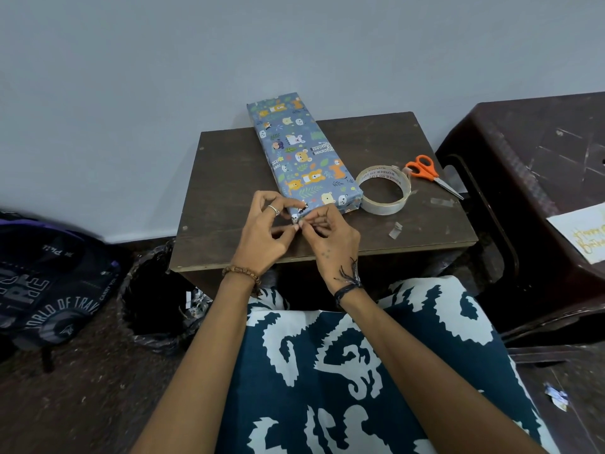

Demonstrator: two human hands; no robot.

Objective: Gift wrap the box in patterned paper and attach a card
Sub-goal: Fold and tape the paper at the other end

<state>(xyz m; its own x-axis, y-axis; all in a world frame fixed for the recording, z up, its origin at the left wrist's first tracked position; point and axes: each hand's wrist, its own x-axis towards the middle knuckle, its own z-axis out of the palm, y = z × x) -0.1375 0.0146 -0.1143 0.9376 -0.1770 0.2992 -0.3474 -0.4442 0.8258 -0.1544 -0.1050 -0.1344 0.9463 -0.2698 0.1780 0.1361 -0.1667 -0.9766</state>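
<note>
A long box wrapped in blue animal-print paper (301,152) lies lengthwise on a small dark wooden table (229,178), its far end sticking out past the back edge. At the box's near left corner my left hand (265,234) and my right hand (330,237) meet, fingertips pinching a small clear piece of tape against the paper fold. A roll of clear tape (383,188) sits just right of the box's near end. A white card with gold lettering (582,237) lies on the brown stool at the right edge.
Orange-handled scissors (432,175) lie right of the tape roll. Small tape scraps (396,231) dot the table's right side. A dark brown plastic stool (537,165) stands to the right. A bin with a black liner (154,299) and a dark backpack (49,283) are on the floor at left.
</note>
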